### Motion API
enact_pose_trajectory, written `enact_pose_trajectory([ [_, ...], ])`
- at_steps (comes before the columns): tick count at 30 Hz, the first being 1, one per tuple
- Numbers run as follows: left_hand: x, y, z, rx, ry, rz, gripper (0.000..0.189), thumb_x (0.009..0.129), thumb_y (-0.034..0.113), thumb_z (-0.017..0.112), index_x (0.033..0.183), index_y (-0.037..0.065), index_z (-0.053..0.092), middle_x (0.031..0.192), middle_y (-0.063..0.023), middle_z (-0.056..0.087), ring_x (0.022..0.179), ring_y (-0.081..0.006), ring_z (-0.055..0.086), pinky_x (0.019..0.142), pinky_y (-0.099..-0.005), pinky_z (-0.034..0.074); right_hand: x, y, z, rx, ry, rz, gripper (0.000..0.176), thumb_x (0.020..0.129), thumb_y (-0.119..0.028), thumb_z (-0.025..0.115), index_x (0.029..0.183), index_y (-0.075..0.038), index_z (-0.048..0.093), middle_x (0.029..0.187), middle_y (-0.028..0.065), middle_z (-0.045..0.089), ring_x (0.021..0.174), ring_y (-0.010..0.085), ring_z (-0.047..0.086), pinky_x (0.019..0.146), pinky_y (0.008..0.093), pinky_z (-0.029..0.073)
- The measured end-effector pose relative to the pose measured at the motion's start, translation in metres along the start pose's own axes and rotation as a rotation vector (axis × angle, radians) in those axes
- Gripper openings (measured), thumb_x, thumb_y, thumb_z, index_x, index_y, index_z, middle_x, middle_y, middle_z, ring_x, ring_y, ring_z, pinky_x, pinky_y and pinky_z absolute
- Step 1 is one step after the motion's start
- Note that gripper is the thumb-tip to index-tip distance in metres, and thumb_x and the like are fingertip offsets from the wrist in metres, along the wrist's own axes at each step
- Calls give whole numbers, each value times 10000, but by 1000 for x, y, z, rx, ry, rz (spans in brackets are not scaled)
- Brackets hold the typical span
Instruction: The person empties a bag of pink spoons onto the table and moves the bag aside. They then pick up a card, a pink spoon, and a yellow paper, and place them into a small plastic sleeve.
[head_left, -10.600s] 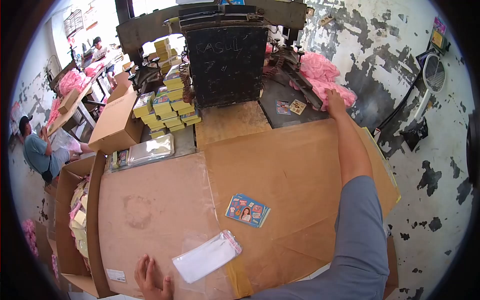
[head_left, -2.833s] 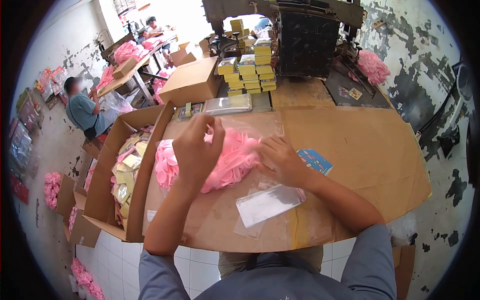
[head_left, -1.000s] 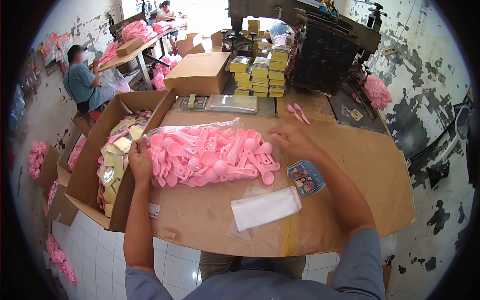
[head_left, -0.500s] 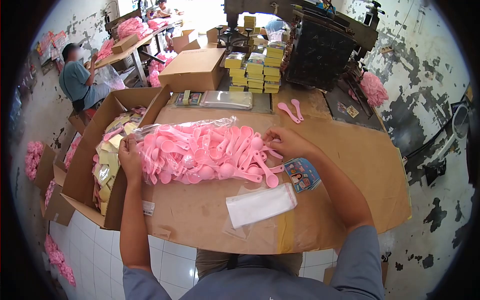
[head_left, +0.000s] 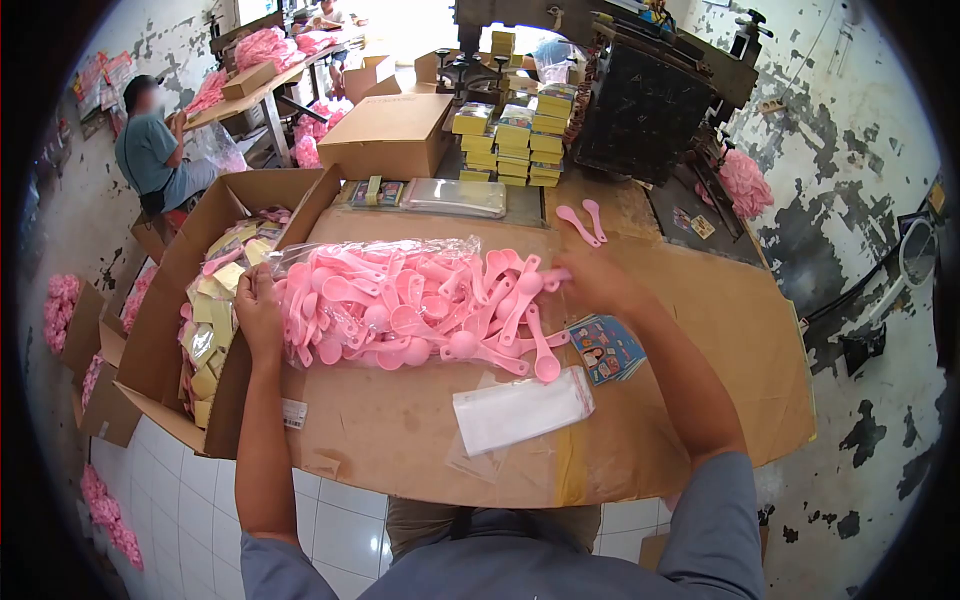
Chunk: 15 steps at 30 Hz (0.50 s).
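Observation:
A clear plastic bag lies on the cardboard-covered table, with a heap of pink plastic measuring spoons in it and spilling from its right end. Closed on the bag's left edge is my left hand. My right hand, slightly blurred, is at the right end of the heap, its fingers pinched on the handle of a pink spoon. Below that hand lies a stack of blue printed cards. Clear plastic sleeves rest in front of the heap. Two pink spoons lie apart, farther back.
To the left stands an open carton holding packed yellowish pieces. Behind are a closed carton, stacks of yellow-edged cards and a dark machine. A seated person is at another table, far left.
My right hand has shifted slightly right and up, and several spoons at the bag's right end have moved. My left hand stays on the bag's edge.

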<state>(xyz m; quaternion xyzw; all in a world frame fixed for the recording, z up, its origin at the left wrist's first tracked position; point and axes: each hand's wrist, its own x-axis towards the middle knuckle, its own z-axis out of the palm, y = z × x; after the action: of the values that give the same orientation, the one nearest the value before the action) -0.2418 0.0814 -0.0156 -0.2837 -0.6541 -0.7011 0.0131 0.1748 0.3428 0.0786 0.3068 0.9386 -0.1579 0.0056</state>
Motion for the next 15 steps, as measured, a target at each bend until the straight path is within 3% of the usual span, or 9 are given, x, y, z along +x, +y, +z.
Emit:
enact_pose_trajectory([
  [3,0,4,-2,54,-7,15,284,1055,230,587,1086,-48,633,976,-51,668,867,-117,642,796,-269,525,7,30,-4,-715,540,-283,243,870,-89,658,1102,-38,704,1279,174,628,1185,346,600,962,439,494],
  [6,-1,3,0,8,-7,0,278,1054,229,588,1083,-43,635,973,-50,666,866,-116,642,795,-269,523,12,52,-22,-712,250,42,239,883,-95,633,1101,-51,718,1292,164,621,1216,329,581,1002,444,467],
  [9,0,-1,-1,-10,-12,-2,272,1055,228,586,1081,-38,635,973,-48,665,866,-117,644,793,-269,525,37,102,-22,-635,319,222,393,819,-106,712,1204,-58,648,1304,183,596,1229,367,562,1046,448,444],
  [12,3,-8,-3,47,4,7,269,1054,225,586,1088,-38,633,981,-48,664,872,-119,640,797,-272,529,40,117,4,-673,706,114,435,813,-128,725,1227,-36,629,1333,192,574,1232,383,555,1041,454,455],
  [14,2,-7,-3,36,10,-3,271,1054,223,585,1090,-40,633,983,-49,664,874,-118,630,802,-273,524,37,80,11,-296,700,-183,428,827,-152,727,1227,-36,631,1343,189,573,1238,380,554,1041,476,458],
  [15,-1,1,-1,1,0,-16,272,1054,223,585,1089,-43,633,981,-49,665,872,-116,622,805,-272,518,28,55,9,-107,465,-265,425,836,-135,717,1242,-46,627,1354,189,568,1242,378,551,1041,471,461],
])
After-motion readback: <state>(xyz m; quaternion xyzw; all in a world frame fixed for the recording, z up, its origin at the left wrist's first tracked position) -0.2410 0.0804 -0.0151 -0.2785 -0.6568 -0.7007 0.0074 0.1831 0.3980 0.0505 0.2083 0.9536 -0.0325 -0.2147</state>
